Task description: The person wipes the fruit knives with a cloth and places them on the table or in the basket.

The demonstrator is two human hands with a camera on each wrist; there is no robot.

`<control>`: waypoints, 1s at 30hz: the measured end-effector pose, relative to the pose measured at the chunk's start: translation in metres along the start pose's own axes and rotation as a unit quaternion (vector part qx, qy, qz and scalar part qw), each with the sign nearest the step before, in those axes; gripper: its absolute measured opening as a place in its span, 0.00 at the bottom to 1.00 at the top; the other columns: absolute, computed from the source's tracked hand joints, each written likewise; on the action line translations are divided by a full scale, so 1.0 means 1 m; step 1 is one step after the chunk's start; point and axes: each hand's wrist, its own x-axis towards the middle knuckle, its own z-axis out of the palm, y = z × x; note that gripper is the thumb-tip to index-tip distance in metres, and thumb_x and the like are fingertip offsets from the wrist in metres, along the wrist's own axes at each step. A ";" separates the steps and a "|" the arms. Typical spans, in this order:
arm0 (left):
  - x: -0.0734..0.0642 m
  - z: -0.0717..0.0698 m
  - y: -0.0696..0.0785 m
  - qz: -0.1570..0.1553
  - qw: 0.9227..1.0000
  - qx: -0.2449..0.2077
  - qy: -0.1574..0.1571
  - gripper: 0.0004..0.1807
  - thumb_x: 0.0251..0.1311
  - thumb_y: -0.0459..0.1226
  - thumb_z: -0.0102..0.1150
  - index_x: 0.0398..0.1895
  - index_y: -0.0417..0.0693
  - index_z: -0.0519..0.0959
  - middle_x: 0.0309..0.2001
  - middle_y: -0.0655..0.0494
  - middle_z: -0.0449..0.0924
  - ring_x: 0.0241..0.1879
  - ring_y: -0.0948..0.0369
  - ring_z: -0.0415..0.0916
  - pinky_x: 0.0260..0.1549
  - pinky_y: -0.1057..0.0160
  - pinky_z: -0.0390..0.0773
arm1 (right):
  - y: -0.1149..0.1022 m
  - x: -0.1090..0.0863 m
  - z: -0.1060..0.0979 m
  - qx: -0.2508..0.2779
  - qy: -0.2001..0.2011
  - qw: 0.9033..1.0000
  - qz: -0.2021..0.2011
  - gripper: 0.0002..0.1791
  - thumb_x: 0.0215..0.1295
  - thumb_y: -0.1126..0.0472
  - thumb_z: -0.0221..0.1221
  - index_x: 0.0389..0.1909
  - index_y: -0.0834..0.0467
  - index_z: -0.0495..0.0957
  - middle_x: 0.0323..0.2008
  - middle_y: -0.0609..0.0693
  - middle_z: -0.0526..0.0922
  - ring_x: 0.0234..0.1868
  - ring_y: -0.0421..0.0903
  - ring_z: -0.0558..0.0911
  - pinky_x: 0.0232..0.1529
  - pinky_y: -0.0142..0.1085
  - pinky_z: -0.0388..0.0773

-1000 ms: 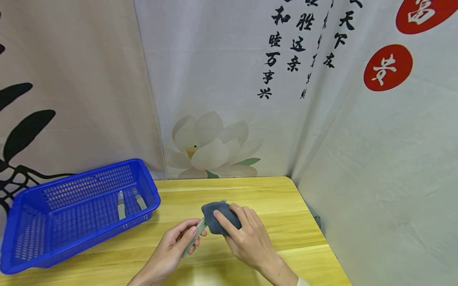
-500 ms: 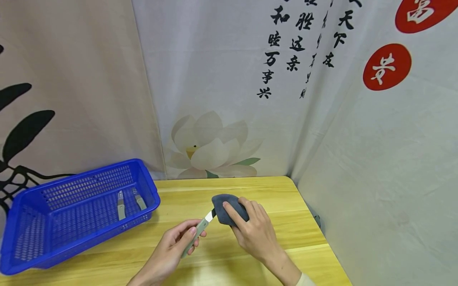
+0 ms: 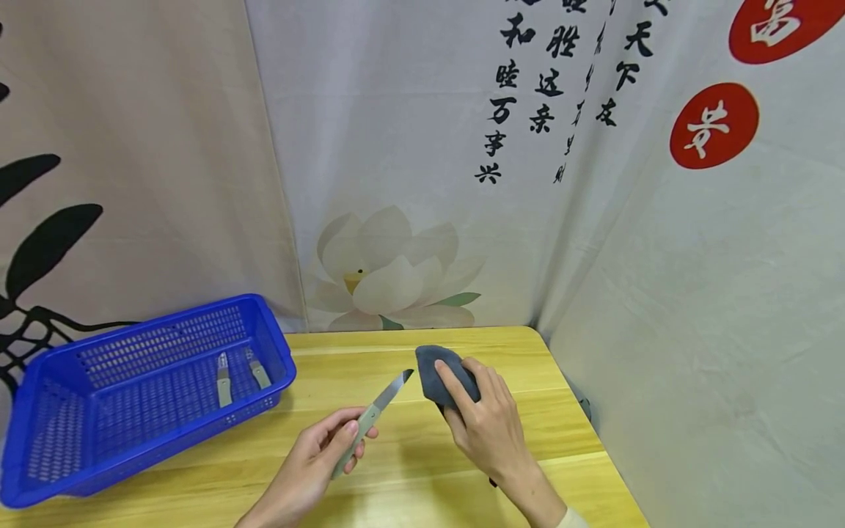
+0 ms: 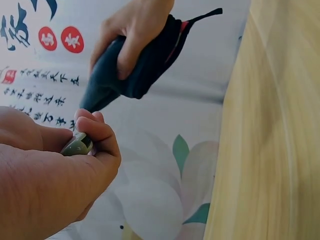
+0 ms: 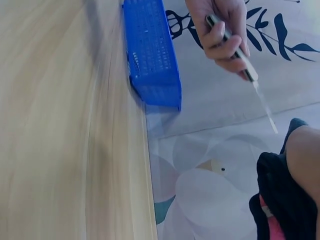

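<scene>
A knife with a pale green handle (image 3: 354, 444) and a dark-tipped metal blade (image 3: 389, 396) points up and away from my left hand (image 3: 313, 455), whose thumb and fingers grip the handle. My right hand (image 3: 491, 429) holds a folded grey-blue cloth (image 3: 432, 381), just right of the blade tip with a gap between them. In the left wrist view the cloth (image 4: 106, 75) shows a black strap and red edging, while only the butt of the knife handle (image 4: 79, 145) shows in the fist. The right wrist view has the whole knife (image 5: 240, 57) apart from the cloth (image 5: 280, 185).
A blue perforated basket (image 3: 172, 440) stands on the left of the wooden table (image 3: 561, 455). Inside it lie two utensils with pale handles, one (image 3: 224, 383) left of the other (image 3: 259, 370). A printed curtain (image 3: 396, 147) hangs close behind the table and along its right side.
The right hand has drawn the cloth up and right along the blade and off its tip, baring the blade. My left hand with the knife has barely moved.
</scene>
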 end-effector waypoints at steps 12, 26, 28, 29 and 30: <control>0.003 0.001 0.003 -0.003 1.000 0.005 0.005 0.30 0.94 0.46 0.45 0.83 0.32 0.67 0.54 0.51 0.82 0.41 0.64 0.77 0.41 0.68 0.83 | -0.040 0.002 -0.002 0.035 -0.016 0.996 -0.081 0.37 0.73 0.53 0.72 0.82 0.47 0.77 0.61 0.59 0.84 0.48 0.50 0.83 0.48 0.43 0.87; 0.003 0.001 0.004 -0.007 1.000 0.021 0.007 0.31 0.93 0.47 0.46 0.83 0.33 0.68 0.51 0.51 0.83 0.39 0.65 0.76 0.40 0.67 0.81 | -0.044 0.002 0.000 0.001 -0.038 0.996 -0.075 0.45 0.60 0.55 0.80 0.81 0.44 0.78 0.61 0.59 0.84 0.47 0.50 0.82 0.47 0.40 0.86; 0.003 0.001 0.004 0.001 1.000 0.023 0.002 0.30 0.94 0.46 0.45 0.82 0.32 0.69 0.54 0.50 0.84 0.41 0.65 0.77 0.40 0.68 0.82 | -0.043 0.003 0.000 -0.007 -0.041 0.997 -0.070 0.46 0.59 0.55 0.81 0.81 0.44 0.77 0.60 0.59 0.84 0.47 0.50 0.82 0.47 0.40 0.85; 0.003 0.000 0.004 0.003 1.000 0.022 0.000 0.30 0.94 0.46 0.45 0.82 0.32 0.69 0.56 0.49 0.84 0.42 0.65 0.77 0.40 0.69 0.82 | -0.041 0.003 0.000 -0.009 -0.040 0.997 -0.068 0.47 0.59 0.55 0.81 0.81 0.44 0.77 0.60 0.59 0.84 0.47 0.50 0.82 0.47 0.41 0.85; 0.003 0.000 0.003 0.006 1.000 0.023 -0.003 0.30 0.94 0.46 0.45 0.82 0.32 0.69 0.56 0.49 0.84 0.42 0.65 0.77 0.40 0.69 0.82 | -0.040 0.003 0.000 -0.011 -0.041 0.997 -0.067 0.47 0.59 0.55 0.81 0.81 0.44 0.77 0.60 0.59 0.84 0.47 0.50 0.82 0.47 0.41 0.85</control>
